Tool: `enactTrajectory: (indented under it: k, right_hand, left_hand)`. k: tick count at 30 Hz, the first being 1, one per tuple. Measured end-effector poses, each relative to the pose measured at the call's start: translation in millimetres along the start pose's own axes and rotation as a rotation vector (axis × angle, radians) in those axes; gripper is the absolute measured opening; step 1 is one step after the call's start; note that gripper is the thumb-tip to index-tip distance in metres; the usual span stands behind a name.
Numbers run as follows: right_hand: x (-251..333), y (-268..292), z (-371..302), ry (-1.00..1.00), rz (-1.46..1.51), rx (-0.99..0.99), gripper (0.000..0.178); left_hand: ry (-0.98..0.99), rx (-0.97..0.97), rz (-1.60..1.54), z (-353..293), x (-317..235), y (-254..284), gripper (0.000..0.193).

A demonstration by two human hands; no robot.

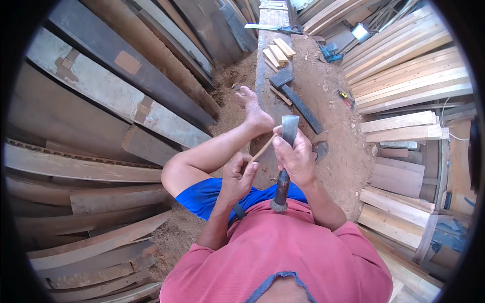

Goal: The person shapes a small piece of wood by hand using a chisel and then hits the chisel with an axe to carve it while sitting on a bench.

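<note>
My right hand (300,157) is closed around a chisel (289,129), its broad steel blade pointing away from me and its dark handle toward my chest. A thin, narrow strip of wood (263,148) runs between my two hands. My left hand (239,174) pinches its lower end, while the upper end meets the fingers of my right hand beside the blade. Just beyond, a dark mallet (302,106) with a blocky head lies on the narrow bench (269,108). Several short pale wood pieces (277,52) rest farther along it.
A handsaw (273,28) lies across the bench's far part. Stacked pale boards (404,81) line the right side, near a blue power tool (331,52) and a yellow-and-black hand tool (345,97). Large planks (101,81) lean along the left. Sawdust covers the ground (348,146); my bare foot (255,111) is by the bench.
</note>
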State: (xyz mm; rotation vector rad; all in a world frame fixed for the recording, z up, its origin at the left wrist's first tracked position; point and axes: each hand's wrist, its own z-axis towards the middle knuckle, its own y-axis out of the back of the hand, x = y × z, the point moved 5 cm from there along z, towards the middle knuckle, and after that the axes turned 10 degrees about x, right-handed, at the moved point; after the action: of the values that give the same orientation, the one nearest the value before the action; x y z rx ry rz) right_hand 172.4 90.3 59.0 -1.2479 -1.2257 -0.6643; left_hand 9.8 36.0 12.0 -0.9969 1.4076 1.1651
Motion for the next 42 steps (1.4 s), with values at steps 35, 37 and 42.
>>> enactTrajectory:
  k: [35,37,42]
  right_hand:
    - [-9,-49,-51,-0.261,0.520,0.155,0.022]
    - [39,-38,-59,0.024,0.402,0.206,0.016]
    - [-3,-13,-35,-0.141,0.539,0.024,0.015]
  left_hand:
    - [-0.022,0.224,0.225,12,-18,0,0.047]
    - [0.117,0.281,-0.004,-28,12,-16,0.048]
    - [0.342,-0.022,-0.770,-16,33,-21,0.044]
